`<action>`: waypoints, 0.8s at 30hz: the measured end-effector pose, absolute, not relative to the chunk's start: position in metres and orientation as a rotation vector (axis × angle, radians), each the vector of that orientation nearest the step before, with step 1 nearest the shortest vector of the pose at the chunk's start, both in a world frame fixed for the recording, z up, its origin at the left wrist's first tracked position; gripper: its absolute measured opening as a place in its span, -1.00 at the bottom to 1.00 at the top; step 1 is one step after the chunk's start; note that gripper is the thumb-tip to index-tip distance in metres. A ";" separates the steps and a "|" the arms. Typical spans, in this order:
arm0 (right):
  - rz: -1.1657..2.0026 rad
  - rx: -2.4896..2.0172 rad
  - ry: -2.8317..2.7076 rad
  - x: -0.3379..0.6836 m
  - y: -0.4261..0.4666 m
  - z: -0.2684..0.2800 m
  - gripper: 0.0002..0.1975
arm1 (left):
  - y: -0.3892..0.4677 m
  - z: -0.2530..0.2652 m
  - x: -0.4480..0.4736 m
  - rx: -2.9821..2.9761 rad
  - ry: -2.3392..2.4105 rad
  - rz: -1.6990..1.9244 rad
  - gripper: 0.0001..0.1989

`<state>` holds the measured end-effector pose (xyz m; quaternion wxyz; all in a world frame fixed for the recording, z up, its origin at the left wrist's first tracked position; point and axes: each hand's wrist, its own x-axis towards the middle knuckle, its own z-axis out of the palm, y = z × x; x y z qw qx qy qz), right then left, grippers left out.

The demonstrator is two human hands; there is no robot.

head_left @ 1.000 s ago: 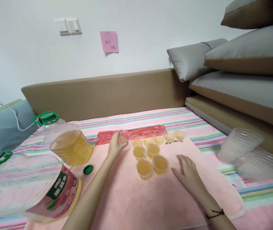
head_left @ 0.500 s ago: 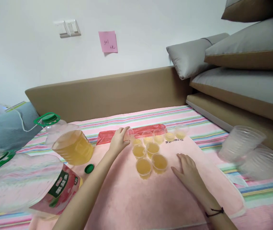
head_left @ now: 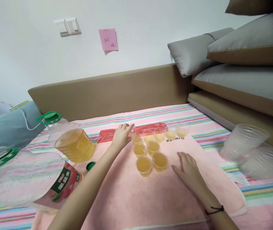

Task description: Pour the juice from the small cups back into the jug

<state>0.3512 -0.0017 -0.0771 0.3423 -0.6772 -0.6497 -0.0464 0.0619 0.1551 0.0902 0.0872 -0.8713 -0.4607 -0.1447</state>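
Note:
My left hand (head_left: 122, 136) is at the left end of the back row, thumb and fingers around the side of a clear plastic cup (head_left: 134, 130); its fingers partly hide the cup. My right hand (head_left: 186, 167) rests on the pink towel (head_left: 131, 201) with fingers spread, holding nothing, right of the cups. Nearest to it is a cup of yellow juice (head_left: 159, 160), with another juice cup (head_left: 143, 165) beside it. Behind these stand two more filled cups (head_left: 153, 147). Farther back is a row of cups holding paler, shallower-looking liquid (head_left: 159, 136).
On the left are a large bottle of juice (head_left: 75, 147), a clear bottle with a red label (head_left: 26, 179) and a green cap (head_left: 90, 165). Stacked plastic cups (head_left: 244, 140) lie at right. Red plastic (head_left: 106, 135) lies behind the cups. Cushions (head_left: 246, 78) are piled at back right.
My left hand has shifted slightly right and up, its index finger straighter over the cup. My right hand stays in place. The view has moved a little.

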 end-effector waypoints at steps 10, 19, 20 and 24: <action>-0.129 -1.774 -1.707 0.351 -0.003 -0.074 -0.47 | 0.153 0.096 0.073 -2.549 -1.112 -0.279 -0.42; -0.150 -1.768 -1.711 0.351 -0.003 -0.076 -0.48 | 0.155 0.090 0.069 -2.766 -1.343 -0.664 -0.47; -0.160 -1.760 -1.713 0.351 -0.002 -0.076 -0.48 | 0.155 0.087 0.067 -2.741 -1.415 -0.718 -0.45; -0.166 -1.745 -1.715 0.351 -0.002 -0.076 -0.48 | 0.155 0.077 0.059 -2.661 -1.726 -1.039 -0.37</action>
